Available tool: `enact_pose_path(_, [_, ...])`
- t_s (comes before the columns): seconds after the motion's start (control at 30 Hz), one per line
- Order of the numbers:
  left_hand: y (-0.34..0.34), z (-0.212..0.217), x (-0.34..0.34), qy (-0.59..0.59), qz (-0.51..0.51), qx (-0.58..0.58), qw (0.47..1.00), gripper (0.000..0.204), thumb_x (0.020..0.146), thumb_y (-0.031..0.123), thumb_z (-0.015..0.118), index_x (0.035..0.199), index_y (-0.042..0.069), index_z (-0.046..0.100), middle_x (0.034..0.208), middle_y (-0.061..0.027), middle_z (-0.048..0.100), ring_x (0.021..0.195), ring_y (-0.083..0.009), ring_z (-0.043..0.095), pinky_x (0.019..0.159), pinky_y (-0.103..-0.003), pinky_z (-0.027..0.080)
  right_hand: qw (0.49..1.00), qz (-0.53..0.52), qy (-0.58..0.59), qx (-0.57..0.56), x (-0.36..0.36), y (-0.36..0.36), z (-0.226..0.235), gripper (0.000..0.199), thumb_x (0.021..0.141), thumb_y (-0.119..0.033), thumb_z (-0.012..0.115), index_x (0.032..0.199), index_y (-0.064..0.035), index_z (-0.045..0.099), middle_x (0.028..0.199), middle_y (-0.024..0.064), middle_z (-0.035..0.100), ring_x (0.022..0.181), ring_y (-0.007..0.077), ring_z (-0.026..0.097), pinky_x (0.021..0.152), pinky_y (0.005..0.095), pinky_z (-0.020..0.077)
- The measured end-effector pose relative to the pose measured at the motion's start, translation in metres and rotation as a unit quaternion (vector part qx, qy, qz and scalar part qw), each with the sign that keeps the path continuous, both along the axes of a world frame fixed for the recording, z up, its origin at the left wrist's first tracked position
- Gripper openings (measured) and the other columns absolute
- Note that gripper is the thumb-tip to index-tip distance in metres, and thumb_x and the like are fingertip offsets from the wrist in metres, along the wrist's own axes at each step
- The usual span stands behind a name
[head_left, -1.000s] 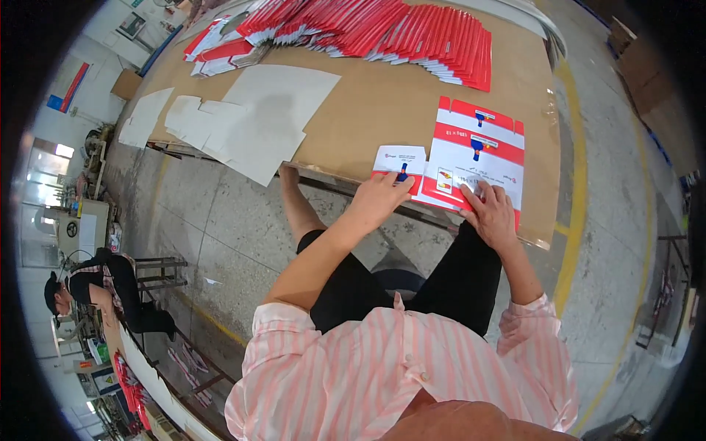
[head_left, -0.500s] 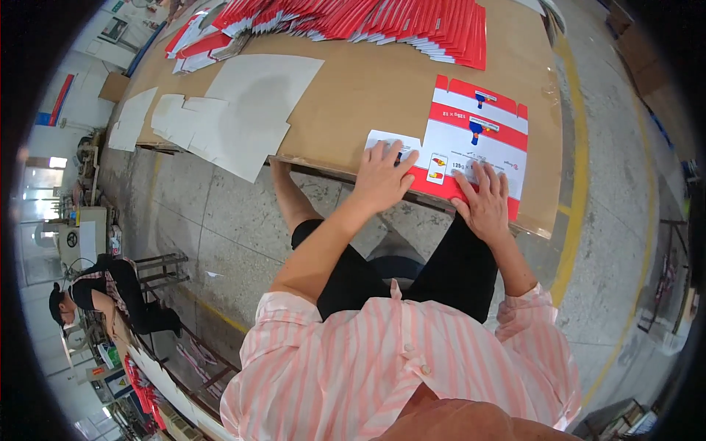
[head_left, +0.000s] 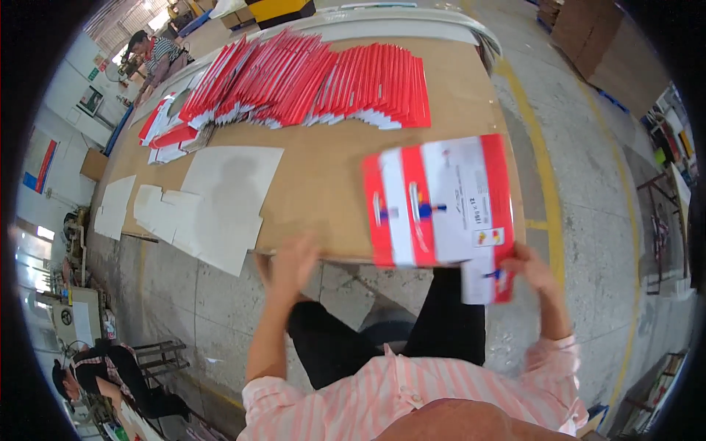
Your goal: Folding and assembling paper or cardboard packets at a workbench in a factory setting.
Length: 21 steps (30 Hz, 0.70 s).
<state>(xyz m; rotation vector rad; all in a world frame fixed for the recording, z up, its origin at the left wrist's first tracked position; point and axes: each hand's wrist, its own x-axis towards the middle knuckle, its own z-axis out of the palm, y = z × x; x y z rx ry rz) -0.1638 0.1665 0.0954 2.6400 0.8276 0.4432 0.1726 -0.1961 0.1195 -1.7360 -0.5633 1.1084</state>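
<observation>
Your right hand [head_left: 531, 268] pinches the lower right corner of the red-and-white flat carton [head_left: 439, 202], lifted tilted over the near edge of the cardboard-covered table [head_left: 323, 184]. Your left hand [head_left: 293, 261] hangs open and empty beside it. Held by one corner, the carton could sag, crease or slip. Your right forearm reaches up, wrist bent.

red and white flat carton [head_left: 441, 202], red folded cartons [head_left: 309, 81], brown table [head_left: 323, 176], pink-striped white sleeve [head_left: 551, 382]
</observation>
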Motion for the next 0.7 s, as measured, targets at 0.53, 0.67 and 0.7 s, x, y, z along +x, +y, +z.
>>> enact_pose_path(0.53, [0.094,-0.047,-0.086,0.216,0.144,0.146,0.955,0.065,0.069,0.003,0.065,0.131,0.006,0.044,0.126,-0.0168,0.049,0.103,-0.0374,0.049,0.087,-0.044,0.044,0.902,-0.136,-0.407,-0.047,0.277,0.356,-0.095,0.041,0.082,-0.025,0.058,0.117,-0.0044,0.06,0.107,0.0205,0.063,0.098,0.0302,0.062,0.082,0.0401,0.0498])
enact_pose_path(0.67, [0.102,-0.03,-0.135,0.193,0.116,0.168,0.96,0.052,0.074,0.004,0.057,0.125,0.006,0.05,0.12,-0.0143,0.055,0.096,-0.0349,0.053,0.087,-0.042,0.045,0.904,-0.026,-0.412,-0.109,0.216,0.362,-0.056,0.053,0.086,-0.034,0.056,0.13,-0.005,0.049,0.125,0.0219,0.055,0.115,0.0344,0.053,0.093,0.0432,0.0445])
enact_pose_path(0.7, [0.117,-0.021,-0.152,0.184,0.119,0.172,0.96,0.052,0.074,0.004,0.057,0.125,0.006,0.05,0.12,-0.0143,0.055,0.096,-0.0349,0.053,0.087,-0.042,0.045,0.901,-0.03,-0.414,-0.125,0.204,0.35,-0.049,0.057,0.085,-0.034,0.057,0.133,-0.0057,0.045,0.125,0.0225,0.054,0.117,0.0343,0.052,0.096,0.0436,0.0427])
